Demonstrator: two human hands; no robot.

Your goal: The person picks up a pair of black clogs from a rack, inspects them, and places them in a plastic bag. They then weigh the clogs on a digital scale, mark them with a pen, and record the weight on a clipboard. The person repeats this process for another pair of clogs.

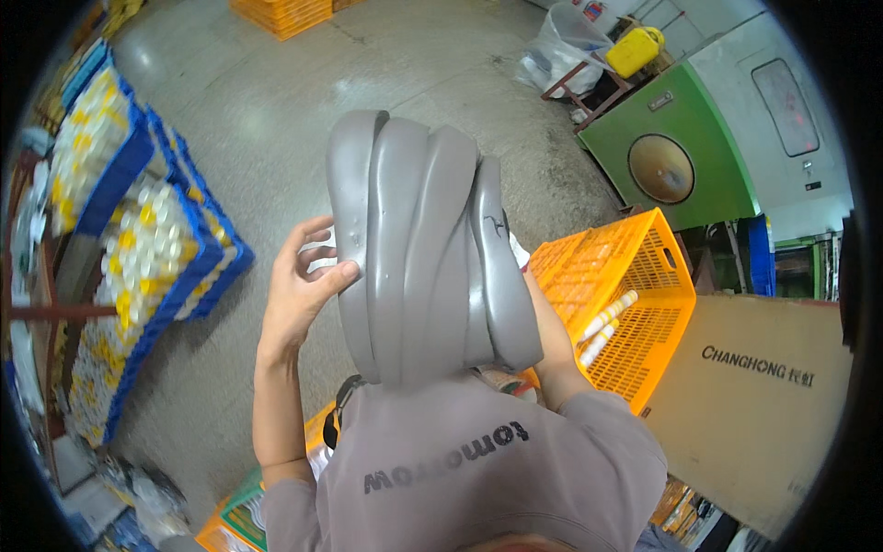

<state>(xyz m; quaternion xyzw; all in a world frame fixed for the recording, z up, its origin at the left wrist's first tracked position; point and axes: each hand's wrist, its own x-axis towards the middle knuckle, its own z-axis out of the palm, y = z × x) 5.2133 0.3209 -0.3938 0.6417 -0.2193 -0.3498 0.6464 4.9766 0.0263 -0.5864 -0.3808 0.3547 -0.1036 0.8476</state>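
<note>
A large, dull grey moulded piece [432,248] with several smooth, overlapping curved folds is held up before my chest. It looks like moulded foam or plastic, and I cannot tell whether it is one piece or a stack. Near its right edge runs a short dark crack-like mark [497,225]. My left hand [308,276] grips the left edge, thumb on the front and fingers reaching round behind. From the right, my right forearm [552,345] goes up behind the grey piece, which hides the hand and its fingers. A bit of white [520,250] shows at that edge.
On the right, an orange crate [658,308] holds white and yellow tubes [607,317]; a cardboard box [745,396] stands beside it. Farther back is a green machine [681,120] with a yellow jerrycan [635,52] nearby. Blue crates [175,267] of similar tubes stand left.
</note>
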